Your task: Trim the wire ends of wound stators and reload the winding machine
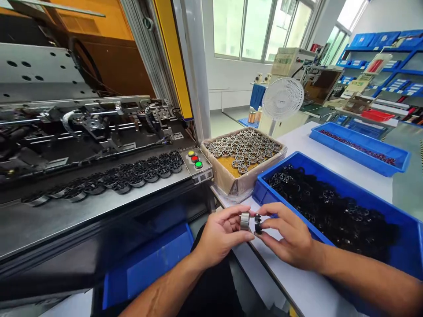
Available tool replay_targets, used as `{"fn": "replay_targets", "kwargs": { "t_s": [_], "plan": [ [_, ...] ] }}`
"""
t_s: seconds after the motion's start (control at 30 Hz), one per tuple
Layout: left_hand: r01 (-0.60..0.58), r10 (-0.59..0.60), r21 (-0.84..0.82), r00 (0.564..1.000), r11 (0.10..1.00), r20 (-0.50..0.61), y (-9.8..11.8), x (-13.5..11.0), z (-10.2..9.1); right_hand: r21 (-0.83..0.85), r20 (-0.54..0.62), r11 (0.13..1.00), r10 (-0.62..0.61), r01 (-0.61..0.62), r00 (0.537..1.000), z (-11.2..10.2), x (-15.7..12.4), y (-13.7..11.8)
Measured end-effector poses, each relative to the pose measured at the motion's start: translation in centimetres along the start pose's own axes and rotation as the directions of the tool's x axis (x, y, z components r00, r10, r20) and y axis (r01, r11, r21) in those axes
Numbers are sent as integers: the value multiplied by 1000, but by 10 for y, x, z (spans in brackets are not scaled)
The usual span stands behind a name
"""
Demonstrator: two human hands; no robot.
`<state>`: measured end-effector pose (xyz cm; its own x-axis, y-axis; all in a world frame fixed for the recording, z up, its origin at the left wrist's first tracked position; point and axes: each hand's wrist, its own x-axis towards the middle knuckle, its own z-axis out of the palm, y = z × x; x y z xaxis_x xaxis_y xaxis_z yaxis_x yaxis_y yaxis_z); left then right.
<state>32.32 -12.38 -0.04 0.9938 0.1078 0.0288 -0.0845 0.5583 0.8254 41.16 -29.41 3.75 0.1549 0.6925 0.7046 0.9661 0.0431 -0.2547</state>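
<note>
My left hand [220, 235] pinches a small silver metal ring core [244, 220] between thumb and fingers. My right hand [288, 237] pinches a small black plastic ring [258, 224] right beside it, the two parts almost touching. Both hands hover over the white table edge, just in front of a blue bin [264, 187] filled with black plastic rings. Behind it a plastic-lined cardboard box [228, 180] holds several rows of silver metal cores.
A machine bench [82, 211] on the left carries a line of assembled dark rings [132, 176] and a panel with yellow, red and green buttons [194, 159]. A second blue tray [360, 149], a white fan [282, 99] and blue shelving stand at the back right. A blue bin [148, 264] sits under the bench.
</note>
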Motion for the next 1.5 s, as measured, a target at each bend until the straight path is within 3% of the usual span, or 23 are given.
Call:
{"fn": "replay_targets", "kwargs": {
  "t_s": [0.23, 0.73, 1.17, 1.5],
  "plan": [
    [-42, 44, 79, 999, 996, -30, -10, -11, 8, 23, -92, 997, -70, 73, 993, 4, -13, 1],
    [-53, 53, 1, 998, 999, 21, -9, -21, 9, -40, 27, 988, -148, 149, 989, -1, -11, -5],
    [54, -54, 3, 998, 999, 12, -2, -23, 12, -69, 34, 978, -197, 199, 980, 0, -11, -4],
    [37, -36, 80, 999, 996, -11, -10, -23, 12, -136, 22, 962, -237, 238, 971, 7, -15, -1]
  ]
}}
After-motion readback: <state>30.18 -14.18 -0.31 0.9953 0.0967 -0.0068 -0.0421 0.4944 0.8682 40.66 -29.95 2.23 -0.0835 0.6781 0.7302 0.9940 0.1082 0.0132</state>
